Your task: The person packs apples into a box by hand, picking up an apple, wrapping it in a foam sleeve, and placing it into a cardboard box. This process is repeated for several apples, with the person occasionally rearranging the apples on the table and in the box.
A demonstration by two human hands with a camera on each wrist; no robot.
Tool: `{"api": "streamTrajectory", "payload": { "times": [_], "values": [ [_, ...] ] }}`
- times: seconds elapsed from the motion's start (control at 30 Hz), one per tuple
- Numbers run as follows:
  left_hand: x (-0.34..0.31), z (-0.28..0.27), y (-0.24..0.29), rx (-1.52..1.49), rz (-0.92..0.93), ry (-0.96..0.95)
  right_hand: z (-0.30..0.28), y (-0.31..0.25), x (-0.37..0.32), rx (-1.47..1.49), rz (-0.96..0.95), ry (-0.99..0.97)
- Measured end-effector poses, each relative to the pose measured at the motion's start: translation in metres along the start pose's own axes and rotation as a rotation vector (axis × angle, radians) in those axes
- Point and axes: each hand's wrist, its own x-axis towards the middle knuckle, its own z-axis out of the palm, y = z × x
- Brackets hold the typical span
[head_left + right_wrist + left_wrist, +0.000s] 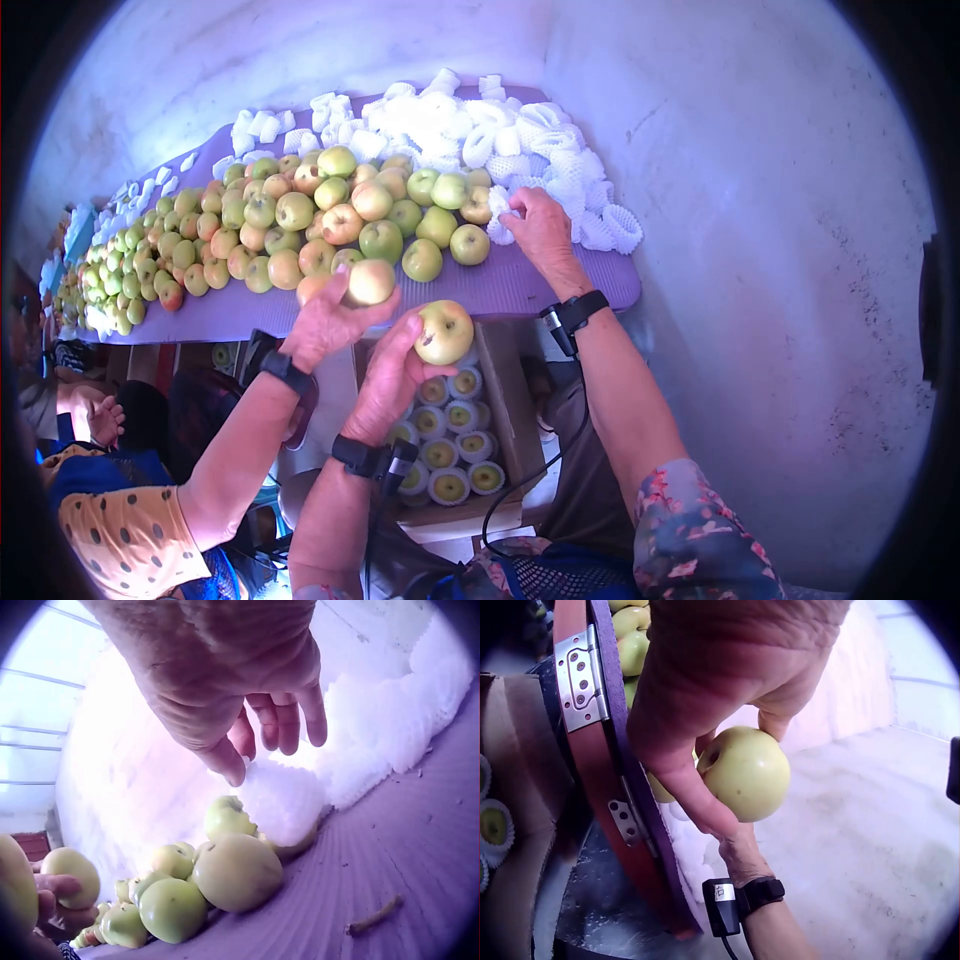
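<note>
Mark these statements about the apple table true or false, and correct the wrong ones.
1. The wearer's left hand holds an apple. True.
2. The wearer's right hand is inside the box. False: it pinches a white foam net over the table.
3. The cardboard box holds apples in foam nets. True.
4. The neighbour's raised hand is empty. False: it holds another apple.
5. The neighbour's sleeve has dark dots. True.

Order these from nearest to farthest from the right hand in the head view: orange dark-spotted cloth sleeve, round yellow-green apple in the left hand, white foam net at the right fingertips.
1. White foam net: at the right hand's fingertips.
2. Yellow-green apple: in the left hand.
3. Orange sleeve: far left, another person's.
</note>
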Motion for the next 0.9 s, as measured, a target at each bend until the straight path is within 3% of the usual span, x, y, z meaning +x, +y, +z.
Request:
{"api": "streamTrajectory", "payload": {
  "times": [0.07, 0.27, 0.37, 0.47, 0.57, 0.67, 0.77, 0.9],
  "values": [
    [-0.001, 0.002, 0.001, 0.011, -0.007, -0.023, -0.011, -0.006, -0.004, -0.002, -0.055, 0.048],
    [0.004, 0.005, -0.010, 0.059, 0.014, -0.031, -0.035, -0.012, -0.012, 0.109, 0.211, -0.079],
    [0.005, 0.003, -0.013, 0.061, 0.005, -0.029, -0.044, -0.017, -0.019, 0.141, 0.246, -0.177],
    [0.005, 0.003, -0.016, 0.061, -0.001, -0.026, -0.036, 0.003, -0.021, 0.090, 0.053, -0.367],
    [0.008, 0.000, -0.018, 0.057, -0.010, -0.033, -0.042, 0.004, -0.022, 0.238, 0.016, -0.551],
    [0.009, -0.001, -0.017, 0.029, -0.012, -0.055, -0.041, 0.005, -0.026, 0.294, -0.019, -0.481],
    [0.006, 0.003, -0.013, -0.025, 0.000, -0.073, -0.034, 0.008, -0.027, 0.297, -0.204, -0.388],
    [0.003, 0.009, -0.008, -0.063, 0.052, -0.082, -0.028, 0.016, -0.026, 0.008, -0.180, -0.414]
  ]
}}
